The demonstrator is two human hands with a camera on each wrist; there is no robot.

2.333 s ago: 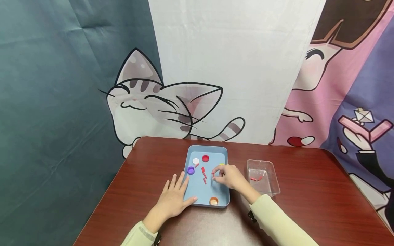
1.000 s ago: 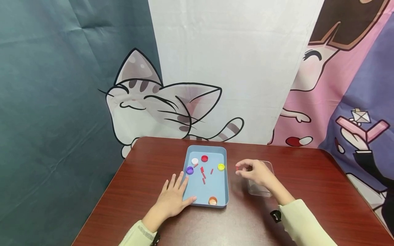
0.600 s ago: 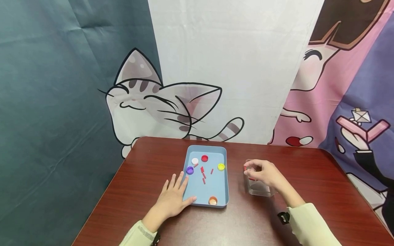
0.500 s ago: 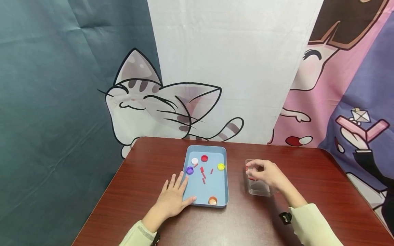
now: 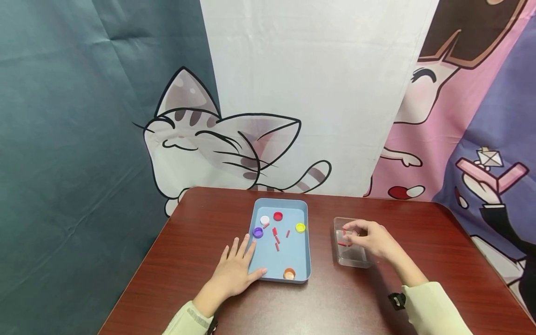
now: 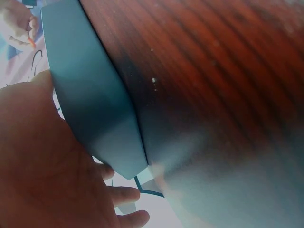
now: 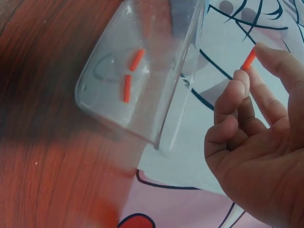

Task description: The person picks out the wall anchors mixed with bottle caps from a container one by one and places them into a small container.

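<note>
My right hand point(image 5: 372, 238) pinches a short red stick point(image 7: 248, 60) between thumb and fingertips, over the clear plastic box point(image 5: 353, 262). Two similar red sticks point(image 7: 127, 89) lie on the bottom of that box. My left hand point(image 5: 232, 273) is spread with straight fingers along the left rim of the light blue tray point(image 5: 289, 258), its thumb at the front edge. Inside the tray lie several red sticks point(image 5: 277, 247), plus a purple cap point(image 5: 257, 232), a white cap point(image 5: 264, 220), a red cap point(image 5: 278, 216), a yellow cap point(image 5: 300, 227) and an orange cap point(image 5: 289, 273).
Tray and box stand side by side on a dark red wooden table point(image 5: 184, 232), with a strip of tabletop between them. Behind the table's far edge hangs a printed cloth point(image 5: 318, 93) with a cartoon cat.
From over the tray, my right hand has moved right with a red stick and now holds it above the clear box. My left hand has stayed at the tray's rim.
</note>
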